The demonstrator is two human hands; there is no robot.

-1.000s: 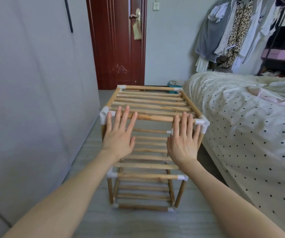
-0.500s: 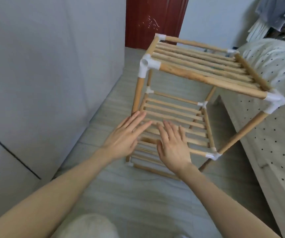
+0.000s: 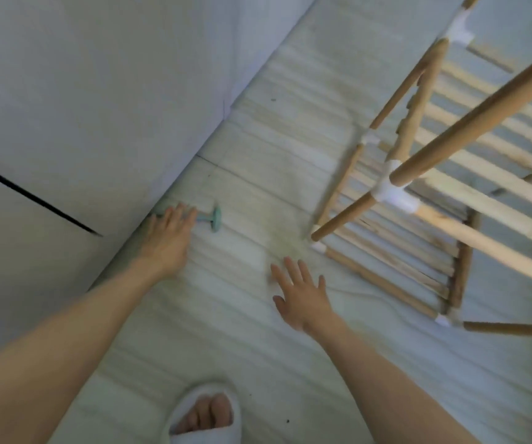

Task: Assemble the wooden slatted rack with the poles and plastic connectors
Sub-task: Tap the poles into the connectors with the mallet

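The wooden slatted rack stands on the floor at the right, built from round poles and white plastic connectors, with slatted shelves visible below. My left hand reaches down to the floor by the wall, fingers straight, its fingertips at the handle of a small teal mallet. My right hand hovers over the floor with spread fingers, left of the rack's lowest corner, holding nothing. The frame is blurred.
A grey wardrobe wall with a dark door gap runs along the left. A foot in a white open-toe slipper stands at the bottom edge. Pale wood-look floor lies between wall and rack.
Both hands left the rack's shelves. The view swung down and left to the floor. My left hand moved to the teal mallet by the wall; my right hand dropped beside the rack's base.
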